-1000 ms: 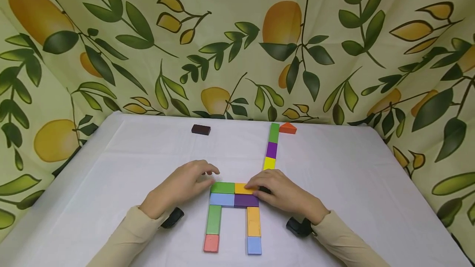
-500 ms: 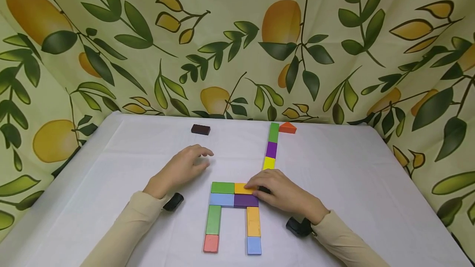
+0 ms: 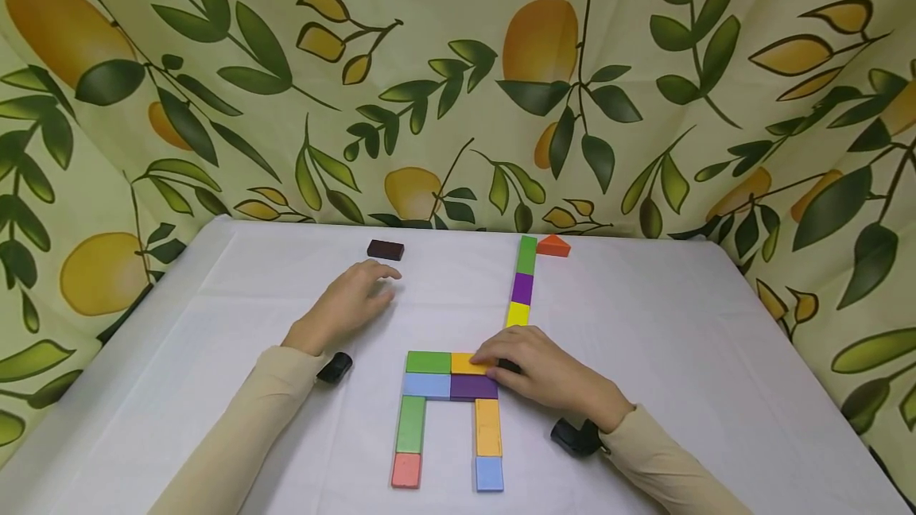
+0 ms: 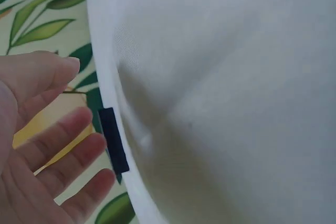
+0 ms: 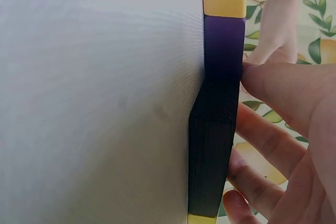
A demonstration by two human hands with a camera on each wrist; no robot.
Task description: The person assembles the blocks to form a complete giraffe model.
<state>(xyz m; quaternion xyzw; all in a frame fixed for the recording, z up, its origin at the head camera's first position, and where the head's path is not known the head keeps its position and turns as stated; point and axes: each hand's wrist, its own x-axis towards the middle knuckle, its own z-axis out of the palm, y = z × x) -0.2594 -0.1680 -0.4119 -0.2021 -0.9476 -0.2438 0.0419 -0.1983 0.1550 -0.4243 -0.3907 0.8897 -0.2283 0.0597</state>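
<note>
My left hand [image 3: 343,308] is over the table with relaxed fingers, just short of a dark brown rectangular block [image 3: 385,249]. In the left wrist view that block [image 4: 114,141] lies beyond the fingertips, apart from them. My right hand [image 3: 547,372] rests on a black block [image 5: 212,156], mostly hidden from the head view. Its thumb touches the edge of a purple block [image 5: 224,45], and its fingertips reach an orange block [image 3: 465,362]. Beside these lie a green block [image 3: 428,362] and a light blue block [image 3: 427,386], forming a two-row body.
Two legs extend nearer: a green block [image 3: 411,424] with a red one [image 3: 405,470], and an orange block [image 3: 489,427] with a light blue one [image 3: 490,474]. Yellow [image 3: 518,315], purple [image 3: 522,289] and green [image 3: 526,255] blocks run away in line beside an orange-red triangle [image 3: 554,245].
My left hand has left the green block's corner and moved forward and left to near the dark brown block. The right hand and the blocks stay in place.
</note>
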